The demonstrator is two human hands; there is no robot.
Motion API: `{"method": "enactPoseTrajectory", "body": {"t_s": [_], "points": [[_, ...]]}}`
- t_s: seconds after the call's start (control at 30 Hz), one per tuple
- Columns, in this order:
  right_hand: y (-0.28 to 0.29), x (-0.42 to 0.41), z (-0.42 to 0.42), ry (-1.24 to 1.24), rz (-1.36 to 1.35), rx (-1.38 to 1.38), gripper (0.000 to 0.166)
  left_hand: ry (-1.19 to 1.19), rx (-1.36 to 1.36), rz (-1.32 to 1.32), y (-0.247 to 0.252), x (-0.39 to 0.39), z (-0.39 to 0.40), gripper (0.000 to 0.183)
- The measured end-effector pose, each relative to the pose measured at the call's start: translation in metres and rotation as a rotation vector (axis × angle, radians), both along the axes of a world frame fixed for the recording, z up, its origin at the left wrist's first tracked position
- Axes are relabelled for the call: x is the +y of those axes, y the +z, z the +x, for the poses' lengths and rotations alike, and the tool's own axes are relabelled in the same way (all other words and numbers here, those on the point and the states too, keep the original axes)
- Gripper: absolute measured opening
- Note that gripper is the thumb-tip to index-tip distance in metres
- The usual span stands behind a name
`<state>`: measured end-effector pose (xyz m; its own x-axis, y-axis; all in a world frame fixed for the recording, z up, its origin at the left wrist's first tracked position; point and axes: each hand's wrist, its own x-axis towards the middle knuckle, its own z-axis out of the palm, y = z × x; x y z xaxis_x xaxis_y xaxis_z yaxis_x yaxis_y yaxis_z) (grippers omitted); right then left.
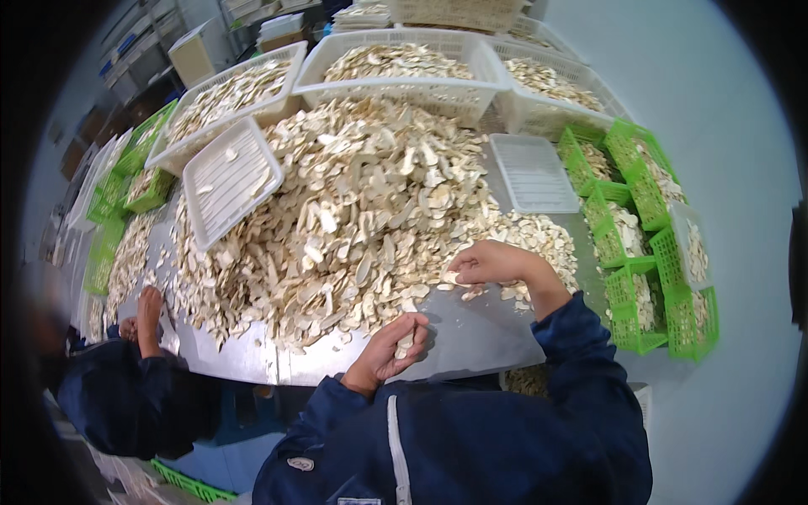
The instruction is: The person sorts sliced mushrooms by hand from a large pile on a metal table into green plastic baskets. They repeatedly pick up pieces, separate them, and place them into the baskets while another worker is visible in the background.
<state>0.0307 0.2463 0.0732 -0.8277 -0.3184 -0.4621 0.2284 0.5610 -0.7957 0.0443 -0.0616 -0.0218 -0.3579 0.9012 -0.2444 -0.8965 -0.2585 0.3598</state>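
Observation:
A large heap of pale dried slices, which look like mushroom (353,208), covers the middle of the metal table (467,334). Near the table's front edge, my left hand (391,347) is curled around a pale slice (404,345). Further right and forward, my right hand (483,262) pinches a slice (450,277) at the heap's lower right edge. Small loose slices (543,243) are spread behind and beside my right wrist.
White crates of slices (398,82) line the back. A white tray (233,183) leans on the heap; another (535,173) lies flat at right. Green baskets (634,309) stand on the right, more on the left. A co-worker's hand (149,319) is at the left.

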Motion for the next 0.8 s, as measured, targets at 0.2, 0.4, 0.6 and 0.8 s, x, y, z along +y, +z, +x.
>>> {"method": "enactPoseTrajectory", "body": {"t_s": [0.2,0.4,0.6,0.8], "points": [[0.010,0.018,0.004,-0.071,0.101,0.086,0.031,0.015,-0.003,0.031,-0.002,0.001,0.000,0.030],[-0.014,0.048,0.066,-0.307,-0.043,-0.042,0.036,0.002,-0.059,0.020,-0.001,0.003,0.003,0.028],[0.006,0.115,0.094,-0.518,-0.047,0.206,0.035,0.006,-0.101,0.038,-0.003,0.007,0.004,0.029],[0.076,0.170,0.083,-1.346,-0.465,1.118,0.046,0.019,-0.125,0.029,-0.001,0.009,0.003,0.029]]}}
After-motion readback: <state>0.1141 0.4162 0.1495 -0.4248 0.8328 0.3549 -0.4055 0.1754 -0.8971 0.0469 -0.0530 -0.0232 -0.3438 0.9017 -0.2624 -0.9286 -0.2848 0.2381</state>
